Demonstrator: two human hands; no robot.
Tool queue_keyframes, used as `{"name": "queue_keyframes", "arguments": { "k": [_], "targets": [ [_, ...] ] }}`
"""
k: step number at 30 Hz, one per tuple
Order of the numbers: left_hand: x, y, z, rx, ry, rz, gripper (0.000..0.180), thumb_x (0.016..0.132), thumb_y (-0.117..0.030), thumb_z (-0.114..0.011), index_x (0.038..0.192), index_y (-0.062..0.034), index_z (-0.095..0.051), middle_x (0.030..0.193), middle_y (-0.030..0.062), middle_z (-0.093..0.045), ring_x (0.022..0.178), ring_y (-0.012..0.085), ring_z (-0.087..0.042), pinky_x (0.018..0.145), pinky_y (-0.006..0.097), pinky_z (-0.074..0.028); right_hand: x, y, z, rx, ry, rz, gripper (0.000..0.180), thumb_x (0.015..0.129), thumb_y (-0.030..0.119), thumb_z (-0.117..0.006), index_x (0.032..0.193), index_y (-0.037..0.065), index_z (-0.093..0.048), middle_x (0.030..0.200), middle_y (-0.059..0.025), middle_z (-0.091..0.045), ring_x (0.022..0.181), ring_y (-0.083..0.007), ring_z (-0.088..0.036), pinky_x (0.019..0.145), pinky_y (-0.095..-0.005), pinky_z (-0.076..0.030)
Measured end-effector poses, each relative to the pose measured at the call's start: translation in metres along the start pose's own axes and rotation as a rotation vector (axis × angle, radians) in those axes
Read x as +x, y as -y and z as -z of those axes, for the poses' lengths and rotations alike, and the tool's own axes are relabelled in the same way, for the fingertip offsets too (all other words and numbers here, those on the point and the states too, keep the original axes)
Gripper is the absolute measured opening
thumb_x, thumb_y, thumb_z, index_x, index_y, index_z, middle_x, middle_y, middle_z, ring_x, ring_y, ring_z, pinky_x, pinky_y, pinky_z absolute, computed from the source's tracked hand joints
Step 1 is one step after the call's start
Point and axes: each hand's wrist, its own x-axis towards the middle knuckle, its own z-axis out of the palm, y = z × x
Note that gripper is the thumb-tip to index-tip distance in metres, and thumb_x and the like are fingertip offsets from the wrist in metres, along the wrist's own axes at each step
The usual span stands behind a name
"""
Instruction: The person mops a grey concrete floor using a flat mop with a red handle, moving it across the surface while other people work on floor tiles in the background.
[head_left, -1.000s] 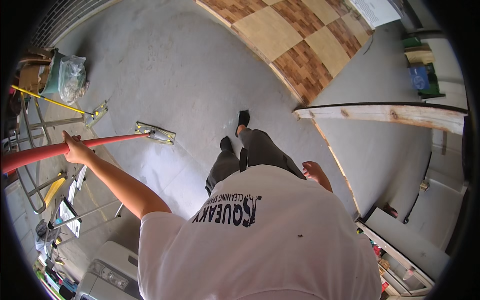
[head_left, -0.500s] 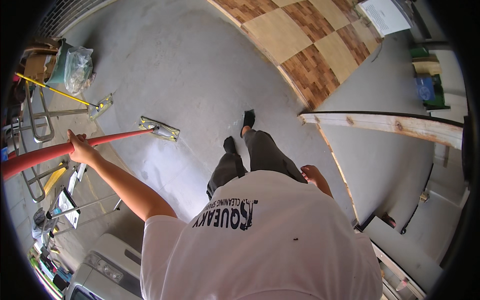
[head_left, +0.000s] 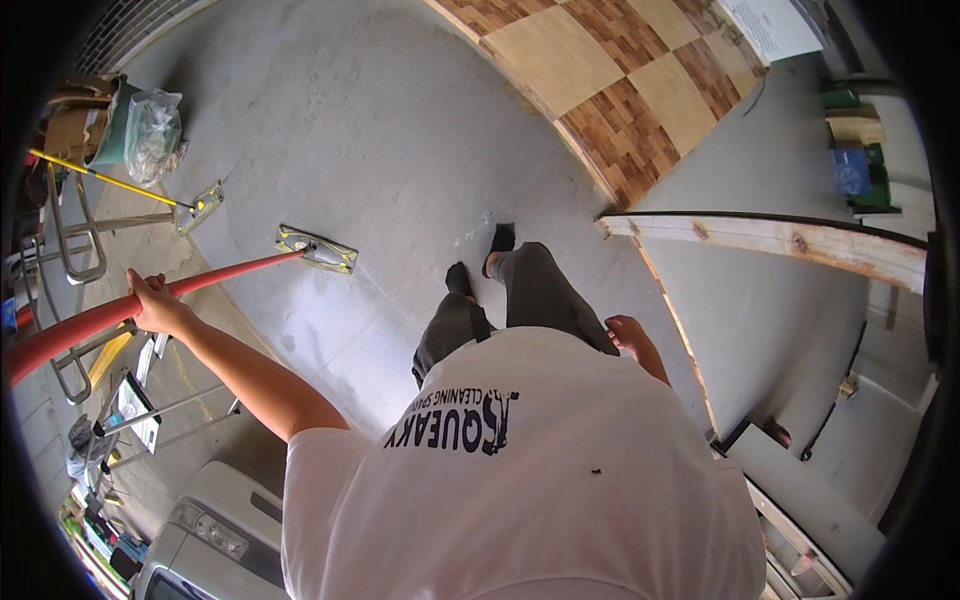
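The left hand is closed around the red mop handle. From that grip, the flat mop head rests on the grey floor toward two o'clock. The right hand hangs loose and holds nothing.

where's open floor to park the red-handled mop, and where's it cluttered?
Free: the wide grey concrete floor between the flat mop head and the checkered tile edge. Crowded: the left rim, with a yellow-handled mop, metal racks and a bagged bin, beyond the left hand gripping the red handle.
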Motion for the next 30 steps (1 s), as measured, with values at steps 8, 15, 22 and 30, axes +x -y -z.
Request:
{"name": "queue_keyframes", "arguments": {
  "k": [8,15,22,30],
  "targets": [
    [0.005,0.011,0.005,0.068,-0.009,0.003,0.03,0.078,-0.021,-0.065,0.062,0.0004,-0.05,0.052,0.003,-0.045,0.048,0.012,-0.046,0.043,0.021,-0.035,-0.007,0.007,0.0,0.083,-0.026,-0.042,0.03,0.082,0.024,-0.049,0.093,-0.002,-0.059,0.072,-0.0097,-0.06,0.057,-0.0177,-0.058,0.049,-0.0295,-0.045],
    [-0.009,0.004,-0.014,0.127,0.046,0.011,0.033,0.08,-0.023,-0.063,0.058,-0.003,-0.047,0.05,0.0021,-0.044,0.05,0.0108,-0.046,0.043,0.021,-0.033,-0.002,0.007,0.001,0.076,-0.04,0.019,0.03,0.082,0.025,-0.049,0.093,-0.001,-0.059,0.072,-0.0091,-0.06,0.058,-0.0172,-0.058,0.05,-0.0287,-0.045],
    [-0.005,0.011,-0.009,0.137,0.101,0.008,0.032,0.079,-0.022,-0.063,0.058,-0.0032,-0.047,0.051,0.0021,-0.044,0.05,0.0112,-0.047,0.043,0.022,-0.032,0.017,-0.02,-0.008,0.088,0.025,-0.109,0.028,0.084,0.027,-0.048,0.091,0.002,-0.06,0.075,-0.0088,-0.062,0.057,-0.0168,-0.059,0.044,-0.0281,-0.044],
    [0.013,0.007,0.016,0.054,-0.047,0.005,0.032,0.078,-0.022,-0.064,0.059,-0.0011,-0.048,0.051,0.003,-0.043,0.047,0.0114,-0.045,0.04,0.022,-0.031,0.03,-0.022,-0.005,-0.428,0.051,0.307,0.013,0.07,0.014,-0.053,0.078,0.005,-0.059,0.075,-0.0092,-0.061,0.07,-0.0245,-0.061,0.059,-0.0326,-0.047]
  ]
}}
